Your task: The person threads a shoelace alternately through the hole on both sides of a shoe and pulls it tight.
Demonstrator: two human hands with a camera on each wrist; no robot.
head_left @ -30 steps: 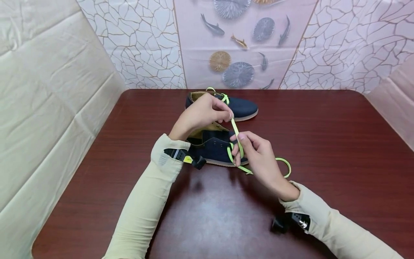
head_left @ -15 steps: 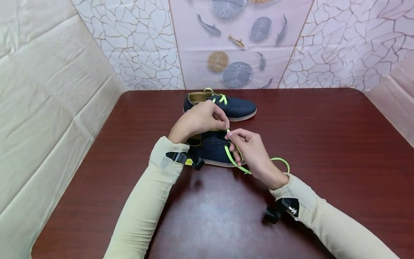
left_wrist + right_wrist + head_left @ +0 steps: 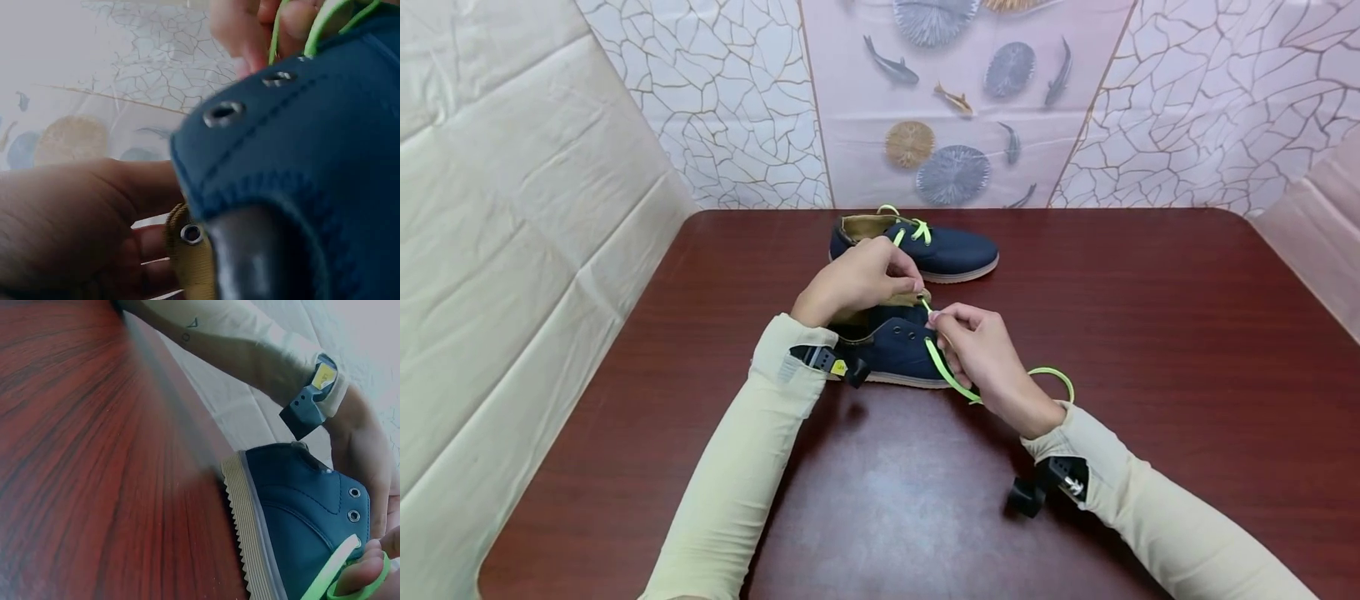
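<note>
right grip (image 3: 988, 350) pinches lace (image 3: 950, 374); left grip (image 3: 867, 273) pinches shoe flap (image 3: 195, 265); only head view shows far shoe (image 3: 961, 252)

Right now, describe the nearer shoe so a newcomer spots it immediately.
On the dark red table, in front of the far navy shoe, sits the nearer shoe, with the left hand over its opening and the right hand at its front. What sets it apart: two eyelets beside its opening are unlaced, while green lace crosses atop the other.
</note>
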